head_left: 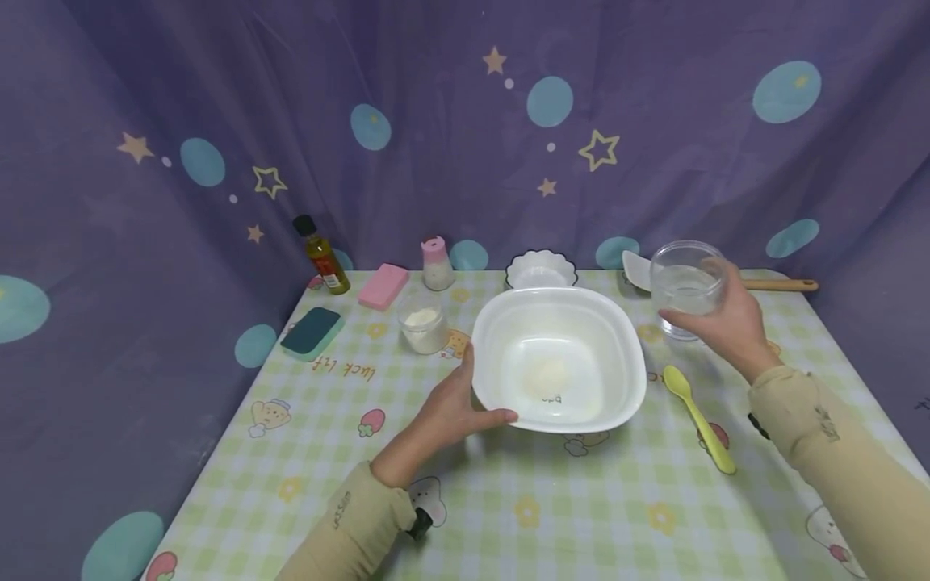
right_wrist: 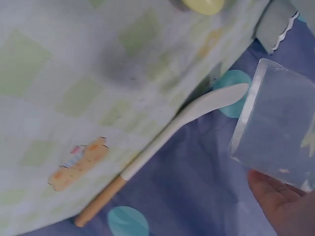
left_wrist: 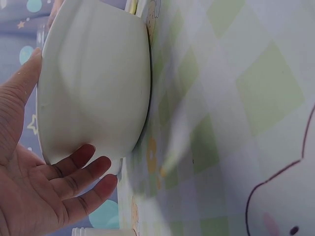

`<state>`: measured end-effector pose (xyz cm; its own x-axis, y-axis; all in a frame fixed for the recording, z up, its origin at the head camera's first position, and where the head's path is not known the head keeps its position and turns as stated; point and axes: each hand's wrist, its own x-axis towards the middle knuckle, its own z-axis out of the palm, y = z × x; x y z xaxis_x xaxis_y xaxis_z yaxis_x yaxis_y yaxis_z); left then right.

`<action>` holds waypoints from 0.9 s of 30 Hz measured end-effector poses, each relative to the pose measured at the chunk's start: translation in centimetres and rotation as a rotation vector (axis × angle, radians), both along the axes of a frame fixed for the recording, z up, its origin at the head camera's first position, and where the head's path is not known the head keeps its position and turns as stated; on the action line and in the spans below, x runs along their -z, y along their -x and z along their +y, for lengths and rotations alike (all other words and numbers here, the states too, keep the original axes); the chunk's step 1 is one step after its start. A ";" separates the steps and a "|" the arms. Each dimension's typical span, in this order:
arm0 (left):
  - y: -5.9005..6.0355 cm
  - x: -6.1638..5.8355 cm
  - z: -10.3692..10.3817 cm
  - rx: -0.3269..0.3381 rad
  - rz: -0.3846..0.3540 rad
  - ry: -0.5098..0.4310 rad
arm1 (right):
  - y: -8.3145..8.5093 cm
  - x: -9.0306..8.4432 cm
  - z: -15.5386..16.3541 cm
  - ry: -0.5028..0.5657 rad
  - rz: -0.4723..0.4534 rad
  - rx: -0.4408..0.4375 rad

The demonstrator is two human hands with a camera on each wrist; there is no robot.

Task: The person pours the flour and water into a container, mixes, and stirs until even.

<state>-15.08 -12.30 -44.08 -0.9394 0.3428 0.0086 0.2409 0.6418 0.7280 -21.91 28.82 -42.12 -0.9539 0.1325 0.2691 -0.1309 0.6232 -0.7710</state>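
A white deep bowl (head_left: 555, 415) stands on the table with a pale, cream-coloured patch (head_left: 546, 375) on its bottom. My left hand (head_left: 454, 407) rests against the bowl's near left corner, its thumb at the front rim and its fingers along the outer wall; the left wrist view shows these fingers (left_wrist: 81, 179) loosely extended. To the right of the bowl, my right hand (head_left: 726, 315) grips a clear cup (head_left: 686, 294), apparently containing clear liquid. Its base is off the table in the right wrist view. A yellow spoon (head_left: 697, 415) lies between bowl and right sleeve.
Behind the bowl sits a scalloped white dish (head_left: 541, 270); a wooden-handled spatula (head_left: 781, 285) lies behind the cup. Leftward are a jar of white powder (head_left: 425, 327), a pink-topped shaker (head_left: 437, 266), a pink sponge (head_left: 383, 286), a green sponge (head_left: 312, 333) and an oil bottle (head_left: 323, 258).
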 end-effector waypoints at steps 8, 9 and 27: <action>0.0 -0.2 0.0 -0.005 -0.009 0.011 | -0.9 -1.4 -1.5 -0.070 0.090 -0.028; 0.0 -0.2 0.0 -0.005 -0.010 0.011 | -1.0 -1.5 -1.6 -0.083 0.101 -0.030; 0.0 -0.1 0.1 -0.017 -0.015 0.019 | -1.6 -2.2 -2.4 -0.172 0.141 -0.044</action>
